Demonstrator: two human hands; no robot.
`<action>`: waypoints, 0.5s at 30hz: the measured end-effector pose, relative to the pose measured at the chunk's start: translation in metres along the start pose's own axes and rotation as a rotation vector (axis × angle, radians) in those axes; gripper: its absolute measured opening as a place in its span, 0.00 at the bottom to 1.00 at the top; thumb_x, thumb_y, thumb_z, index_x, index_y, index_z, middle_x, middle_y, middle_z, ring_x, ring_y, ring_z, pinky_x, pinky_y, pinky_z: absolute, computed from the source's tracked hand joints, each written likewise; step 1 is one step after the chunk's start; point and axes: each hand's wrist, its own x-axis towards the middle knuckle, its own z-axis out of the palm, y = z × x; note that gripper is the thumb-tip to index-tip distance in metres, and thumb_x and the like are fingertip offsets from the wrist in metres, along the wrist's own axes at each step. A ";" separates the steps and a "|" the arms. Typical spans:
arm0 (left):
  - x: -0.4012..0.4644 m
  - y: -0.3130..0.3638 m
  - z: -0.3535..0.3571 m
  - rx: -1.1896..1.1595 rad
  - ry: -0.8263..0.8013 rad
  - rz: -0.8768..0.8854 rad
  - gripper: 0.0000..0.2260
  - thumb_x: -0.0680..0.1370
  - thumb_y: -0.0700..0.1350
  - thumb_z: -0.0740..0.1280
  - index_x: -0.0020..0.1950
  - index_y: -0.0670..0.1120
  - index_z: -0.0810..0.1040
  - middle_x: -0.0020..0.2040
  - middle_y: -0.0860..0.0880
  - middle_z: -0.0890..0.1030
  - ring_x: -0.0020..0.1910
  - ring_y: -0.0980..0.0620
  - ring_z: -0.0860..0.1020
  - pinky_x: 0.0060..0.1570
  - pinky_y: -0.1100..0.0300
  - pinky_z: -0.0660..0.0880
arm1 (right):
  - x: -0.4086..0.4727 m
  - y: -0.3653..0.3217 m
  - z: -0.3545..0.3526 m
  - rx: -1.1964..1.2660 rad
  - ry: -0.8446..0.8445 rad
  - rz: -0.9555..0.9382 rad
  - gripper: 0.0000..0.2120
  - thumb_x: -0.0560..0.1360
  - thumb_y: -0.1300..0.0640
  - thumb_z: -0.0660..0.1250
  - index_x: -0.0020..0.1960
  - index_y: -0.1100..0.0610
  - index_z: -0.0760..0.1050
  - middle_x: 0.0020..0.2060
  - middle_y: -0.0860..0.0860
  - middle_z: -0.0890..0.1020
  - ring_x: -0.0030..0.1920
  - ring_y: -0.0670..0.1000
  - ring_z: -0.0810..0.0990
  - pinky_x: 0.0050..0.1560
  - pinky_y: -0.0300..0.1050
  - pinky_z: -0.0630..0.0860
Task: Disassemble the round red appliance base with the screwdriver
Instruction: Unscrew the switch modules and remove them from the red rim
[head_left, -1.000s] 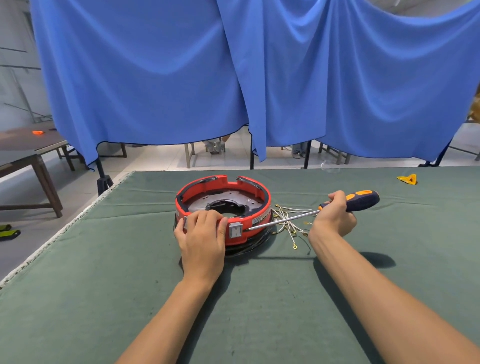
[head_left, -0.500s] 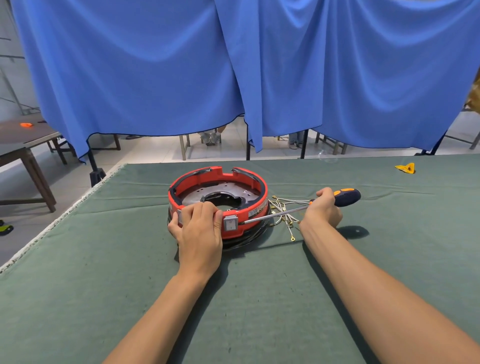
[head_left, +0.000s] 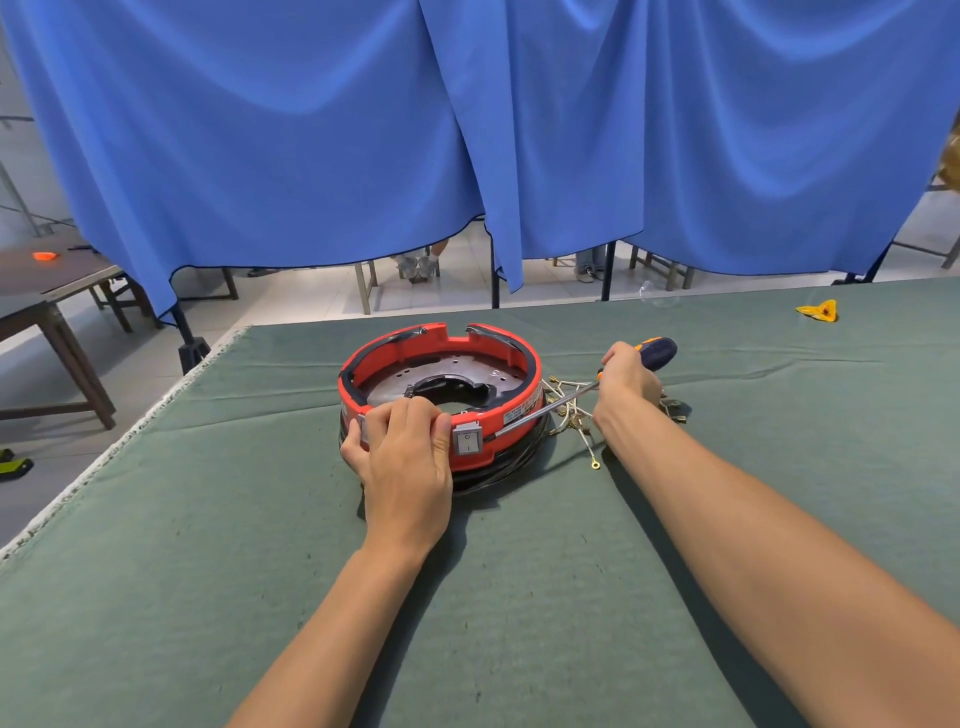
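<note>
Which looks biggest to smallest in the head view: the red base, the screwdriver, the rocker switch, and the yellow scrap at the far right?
1. red base
2. screwdriver
3. and 4. yellow scrap and rocker switch: they look about alike, and the scrap lies farther from the camera, so I will not rank them.

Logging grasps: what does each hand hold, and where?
Right hand grips the screwdriver by its handle; left hand grips the red appliance base at its near rim.
</note>
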 end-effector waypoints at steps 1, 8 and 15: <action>0.000 0.000 0.000 -0.007 0.002 0.002 0.09 0.79 0.49 0.57 0.43 0.48 0.72 0.44 0.55 0.73 0.52 0.53 0.66 0.63 0.37 0.58 | -0.001 0.000 -0.001 0.013 0.002 -0.005 0.07 0.66 0.57 0.66 0.39 0.60 0.74 0.38 0.53 0.80 0.32 0.53 0.73 0.33 0.43 0.66; -0.001 0.004 -0.001 0.014 0.019 -0.006 0.09 0.79 0.49 0.57 0.44 0.47 0.73 0.43 0.55 0.73 0.52 0.52 0.67 0.63 0.37 0.59 | -0.007 0.005 -0.029 0.220 0.116 -0.067 0.09 0.64 0.54 0.67 0.29 0.57 0.72 0.23 0.48 0.74 0.26 0.50 0.71 0.27 0.43 0.63; -0.002 0.005 -0.002 0.023 0.012 -0.007 0.09 0.79 0.48 0.56 0.44 0.47 0.72 0.43 0.54 0.72 0.52 0.50 0.68 0.64 0.37 0.58 | -0.005 0.007 -0.022 0.159 0.103 -0.053 0.09 0.66 0.54 0.66 0.31 0.57 0.71 0.27 0.49 0.74 0.27 0.50 0.71 0.27 0.44 0.63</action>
